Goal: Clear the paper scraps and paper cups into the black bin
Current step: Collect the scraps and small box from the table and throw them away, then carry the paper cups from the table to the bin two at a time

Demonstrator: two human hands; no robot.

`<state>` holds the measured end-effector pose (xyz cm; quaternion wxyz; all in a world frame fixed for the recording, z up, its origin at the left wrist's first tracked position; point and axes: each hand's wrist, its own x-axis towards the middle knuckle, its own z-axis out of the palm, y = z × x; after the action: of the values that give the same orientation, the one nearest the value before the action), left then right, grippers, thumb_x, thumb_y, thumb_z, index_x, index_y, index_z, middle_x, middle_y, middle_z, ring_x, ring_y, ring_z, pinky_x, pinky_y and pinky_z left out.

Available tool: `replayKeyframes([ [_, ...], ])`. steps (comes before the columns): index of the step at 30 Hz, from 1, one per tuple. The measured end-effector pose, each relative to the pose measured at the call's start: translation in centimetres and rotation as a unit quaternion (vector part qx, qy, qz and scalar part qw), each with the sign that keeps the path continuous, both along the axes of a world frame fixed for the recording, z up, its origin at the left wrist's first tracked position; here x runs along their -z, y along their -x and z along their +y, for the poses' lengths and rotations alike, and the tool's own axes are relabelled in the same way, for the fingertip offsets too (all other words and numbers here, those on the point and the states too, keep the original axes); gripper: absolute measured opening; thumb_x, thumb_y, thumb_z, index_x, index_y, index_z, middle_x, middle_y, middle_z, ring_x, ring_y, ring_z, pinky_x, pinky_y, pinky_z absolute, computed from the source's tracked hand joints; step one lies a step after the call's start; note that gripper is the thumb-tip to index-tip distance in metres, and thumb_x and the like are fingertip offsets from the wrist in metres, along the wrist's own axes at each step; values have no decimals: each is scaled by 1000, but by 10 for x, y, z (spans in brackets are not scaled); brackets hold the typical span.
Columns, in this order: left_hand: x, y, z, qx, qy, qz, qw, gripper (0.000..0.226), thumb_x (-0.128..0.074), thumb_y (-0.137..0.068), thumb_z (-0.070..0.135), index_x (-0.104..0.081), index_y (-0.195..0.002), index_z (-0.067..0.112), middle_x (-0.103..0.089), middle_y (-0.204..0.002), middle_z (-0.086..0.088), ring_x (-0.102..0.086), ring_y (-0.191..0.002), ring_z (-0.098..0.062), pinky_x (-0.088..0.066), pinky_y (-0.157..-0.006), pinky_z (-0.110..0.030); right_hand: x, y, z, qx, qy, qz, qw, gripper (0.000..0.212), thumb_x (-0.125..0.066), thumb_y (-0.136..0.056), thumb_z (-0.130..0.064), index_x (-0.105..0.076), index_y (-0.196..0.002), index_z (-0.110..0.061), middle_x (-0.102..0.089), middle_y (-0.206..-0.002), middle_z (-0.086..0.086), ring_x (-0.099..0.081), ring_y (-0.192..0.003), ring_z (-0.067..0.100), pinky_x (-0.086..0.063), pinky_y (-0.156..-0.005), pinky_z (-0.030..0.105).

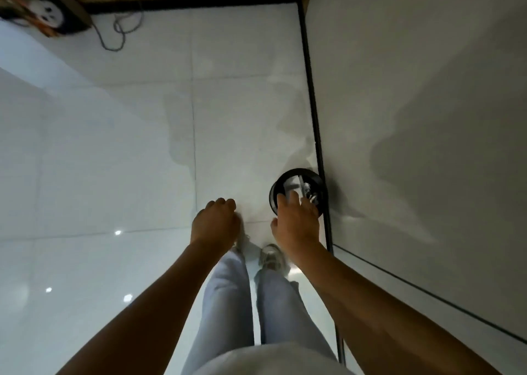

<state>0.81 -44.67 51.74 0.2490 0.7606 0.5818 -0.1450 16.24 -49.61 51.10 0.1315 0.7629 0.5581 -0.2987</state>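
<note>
Fingers of my right hand (296, 226) spread apart over the black bin (319, 180) by the right wall; my left hand (215, 222) curls, apparently empty.

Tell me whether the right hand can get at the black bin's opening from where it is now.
Probably yes. The right hand hangs over the near rim of the black bin, which stands open-topped on the floor by the wall, with nothing between them.
</note>
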Motion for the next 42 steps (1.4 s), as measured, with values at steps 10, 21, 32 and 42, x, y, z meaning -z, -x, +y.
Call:
replayKeyframes([
  [10, -85, 120, -128, -252, -24, -9, 967, 23, -42, -94, 17, -57, -112, 12, -60, -108, -2, -54, -100, -21, -48, -74, -34, -96, 118, -48, -245, -14, -14, 969, 48, -48, -95, -27, -34, -140, -19, -37, -142, 8, -37, -128, 30, -29, -109, 44],
  [21, -111, 304, -326, -466, -80, 4, 881, 25, -40, -94, 20, -58, -110, 13, -61, -105, -1, -55, -95, -19, -47, -74, -30, -129, 349, -165, -483, -37, 9, 875, 52, -49, -94, -26, -31, -143, -23, -37, -144, 5, -39, -128, 27, -29, -109, 42],
  [32, -126, 469, -568, -670, -88, 44, 736, 27, -38, -96, 21, -58, -113, 14, -61, -109, -2, -56, -99, -20, -44, -78, -30, -150, 579, -360, -709, -47, 48, 702, 51, -48, -95, -32, -33, -142, -21, -38, -143, 5, -40, -128, 27, -31, -108, 41],
  [42, -136, 615, -670, -782, -99, 56, 613, 28, -39, -96, 24, -57, -117, 15, -60, -111, -1, -55, -101, -20, -43, -81, -29, -155, 767, -445, -800, -26, 45, 598, 50, -49, -94, -33, -35, -140, -21, -39, -141, 5, -42, -123, 27, -35, -100, 39],
])
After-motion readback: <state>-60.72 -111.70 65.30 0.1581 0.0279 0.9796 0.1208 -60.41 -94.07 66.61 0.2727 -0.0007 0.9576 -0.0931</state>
